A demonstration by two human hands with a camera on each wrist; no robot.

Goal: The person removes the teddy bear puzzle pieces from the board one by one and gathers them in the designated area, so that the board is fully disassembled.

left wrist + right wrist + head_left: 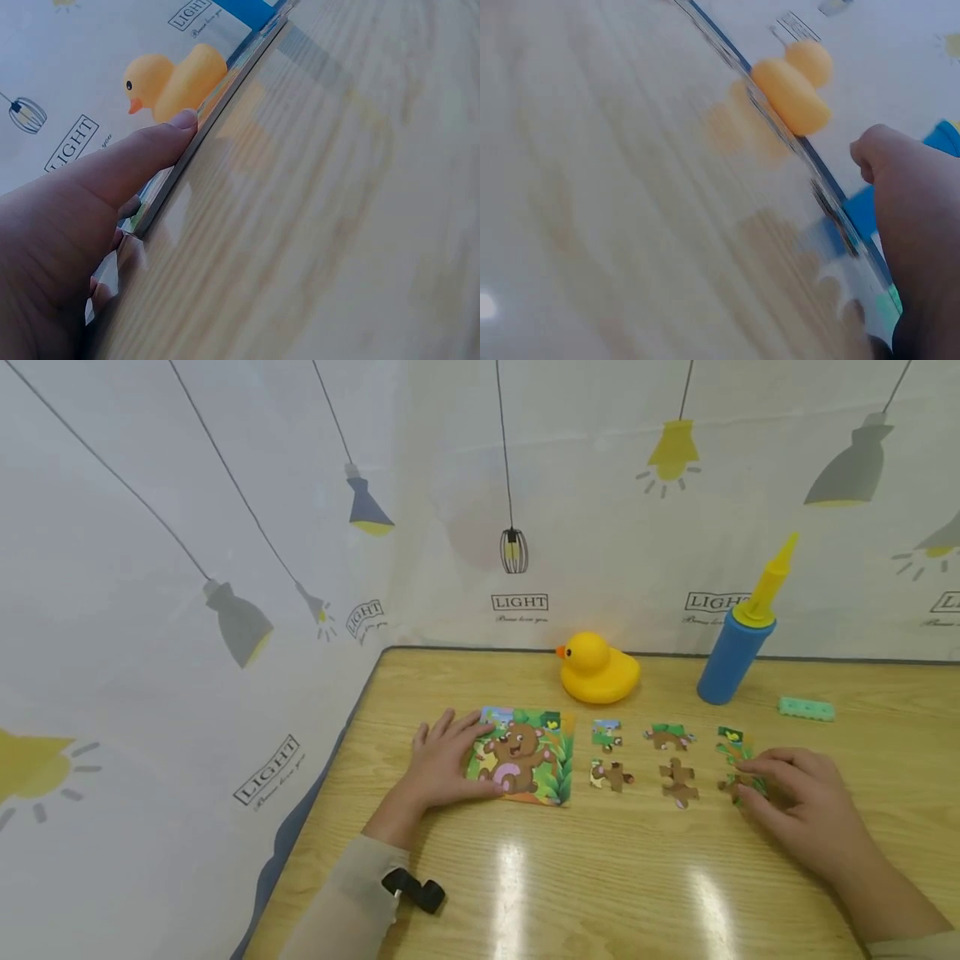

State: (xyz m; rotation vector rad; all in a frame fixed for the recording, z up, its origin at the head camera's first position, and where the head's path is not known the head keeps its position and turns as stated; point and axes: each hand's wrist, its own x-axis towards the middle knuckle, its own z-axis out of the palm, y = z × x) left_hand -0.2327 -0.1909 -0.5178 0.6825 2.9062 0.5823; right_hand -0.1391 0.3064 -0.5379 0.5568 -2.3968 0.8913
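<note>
Left hand [442, 764]: fingers straight, flat on the left edge of the bear puzzle [525, 757], thumb along its near side. Right hand [802, 797]: fingers curled, pinching a loose piece [742, 783] at the right end of the row. Forearms lie low over the table [600, 893]. Puzzle sits mid-table; duck [597, 669] and pump [738, 639] by the far edge.

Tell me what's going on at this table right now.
A person is working on a bear jigsaw on a wooden table. The left hand rests flat on the puzzle board, steadying it. The right hand pinches the rightmost loose piece. Five more pieces lie between the hands. A rubber duck and blue pump stand behind.
</note>
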